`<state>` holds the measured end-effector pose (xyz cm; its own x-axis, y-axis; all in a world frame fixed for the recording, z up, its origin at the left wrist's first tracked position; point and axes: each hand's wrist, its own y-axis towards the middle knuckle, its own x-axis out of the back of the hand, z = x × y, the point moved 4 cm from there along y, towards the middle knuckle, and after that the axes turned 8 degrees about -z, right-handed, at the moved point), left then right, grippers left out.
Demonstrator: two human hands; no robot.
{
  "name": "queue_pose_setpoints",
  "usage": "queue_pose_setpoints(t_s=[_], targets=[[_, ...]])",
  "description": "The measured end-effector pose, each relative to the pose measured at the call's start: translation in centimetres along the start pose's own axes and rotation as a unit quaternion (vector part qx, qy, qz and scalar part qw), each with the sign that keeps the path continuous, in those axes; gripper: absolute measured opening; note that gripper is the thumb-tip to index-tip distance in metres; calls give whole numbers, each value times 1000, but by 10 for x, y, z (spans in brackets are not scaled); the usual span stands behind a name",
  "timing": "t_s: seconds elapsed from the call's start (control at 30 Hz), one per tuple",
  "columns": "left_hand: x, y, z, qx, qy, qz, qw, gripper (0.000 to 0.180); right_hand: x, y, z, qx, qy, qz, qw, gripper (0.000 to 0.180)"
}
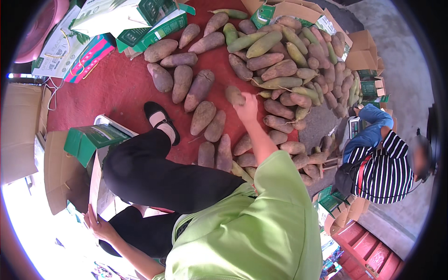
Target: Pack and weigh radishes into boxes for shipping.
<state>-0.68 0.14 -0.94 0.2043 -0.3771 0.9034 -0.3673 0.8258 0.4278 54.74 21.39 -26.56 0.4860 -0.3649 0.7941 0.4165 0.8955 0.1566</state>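
A red mat [116, 88] covers the floor, ringed by green-and-white cartons [135, 18] at the far left and brown cardboard boxes [361, 51] on the right. Across the far and right side of the mat lies a big heap of elongated brown and green tubers [284, 70]. At the right edge a person in a striped top [382, 170] bends over a small scale [353, 127].

The right hand [246, 109] reaches to the middle of the mat and closes on one brownish tuber [234, 95], at the near edge of the heap. It looks dense, stiff and rough-skinned, so probably not slippery; a grip around its thick middle should suit.

The left hand [95, 226], near left, rests with fingers spread on the edge of an open carton [95, 179].
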Motion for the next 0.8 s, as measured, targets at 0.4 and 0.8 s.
queue_pose_setpoints(t_s=[0.4, 0.8], targets=[[-1, 0, 2, 23, 5, 10, 1000, 40, 33, -38, -62, 2, -152, 40, 988, 37], [-4, -1, 10, 23, 2, 12, 1000, 35, 66, 88, -93, -224, -309, 108, 918, 35]])
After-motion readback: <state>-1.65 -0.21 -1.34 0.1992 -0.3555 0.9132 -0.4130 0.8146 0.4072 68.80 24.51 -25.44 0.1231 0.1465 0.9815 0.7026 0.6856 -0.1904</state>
